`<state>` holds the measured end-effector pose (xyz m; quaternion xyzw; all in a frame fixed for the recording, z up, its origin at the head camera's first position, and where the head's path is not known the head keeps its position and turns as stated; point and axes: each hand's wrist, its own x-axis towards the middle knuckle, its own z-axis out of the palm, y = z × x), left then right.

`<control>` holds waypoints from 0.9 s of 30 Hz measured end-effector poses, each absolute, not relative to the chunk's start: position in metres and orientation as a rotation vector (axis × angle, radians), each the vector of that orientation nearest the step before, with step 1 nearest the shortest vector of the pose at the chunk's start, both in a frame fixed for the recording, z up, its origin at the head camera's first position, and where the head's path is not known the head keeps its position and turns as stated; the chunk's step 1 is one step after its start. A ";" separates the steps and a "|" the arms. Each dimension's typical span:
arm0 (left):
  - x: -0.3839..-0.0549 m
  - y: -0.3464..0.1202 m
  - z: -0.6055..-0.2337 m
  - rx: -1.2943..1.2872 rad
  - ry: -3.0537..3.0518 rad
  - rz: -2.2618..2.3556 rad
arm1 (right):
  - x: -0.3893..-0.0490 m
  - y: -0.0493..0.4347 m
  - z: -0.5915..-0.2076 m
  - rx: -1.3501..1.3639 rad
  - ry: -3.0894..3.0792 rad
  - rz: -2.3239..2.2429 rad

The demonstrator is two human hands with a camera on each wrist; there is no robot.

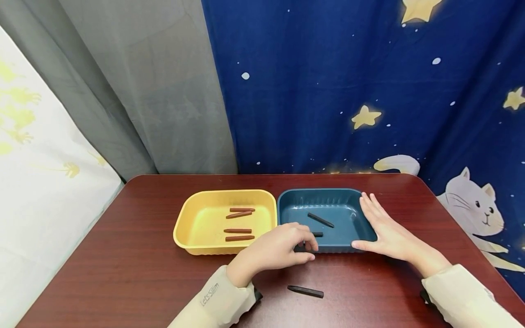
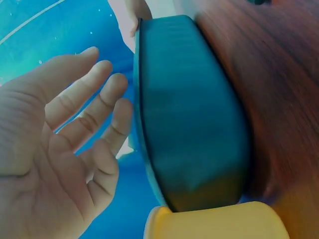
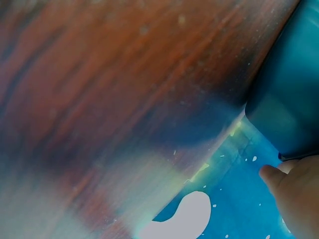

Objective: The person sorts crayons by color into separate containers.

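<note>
My left hand (image 1: 285,246) hovers over the front left corner of a blue plastic tray (image 1: 369,234), fingers loosely bent. The left wrist view shows the palm (image 2: 55,164) with nothing in it. My right hand (image 1: 389,234) rests against the right end of the tray, fingers straight and thumb spread at the front corner. Inside the tray lie a black crayon (image 1: 321,220) and another black crayon (image 1: 317,234), which my left hand partly hides. A further black crayon (image 1: 305,291) lies on the table in front of the tray.
Left of the blue tray, right up beside it, stands a yellow tray (image 1: 186,228) holding several red-brown crayons (image 1: 239,238). Both sit on a dark red wooden table (image 1: 135,255). A blue starry curtain (image 1: 311,91) hangs behind the table's far edge.
</note>
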<state>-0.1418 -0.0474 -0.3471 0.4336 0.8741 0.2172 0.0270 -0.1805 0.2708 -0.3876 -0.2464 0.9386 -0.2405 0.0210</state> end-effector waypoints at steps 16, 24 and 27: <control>-0.129 -0.041 -0.357 1.482 2.470 0.434 | -0.180 0.271 -0.387 -0.767 2.915 -0.743; -0.127 -0.036 -0.369 1.458 2.441 0.352 | -0.178 0.272 -0.387 -0.763 2.914 -0.752; -0.126 -0.034 -0.373 1.425 2.456 0.319 | -0.178 0.270 -0.389 -0.764 2.915 -0.760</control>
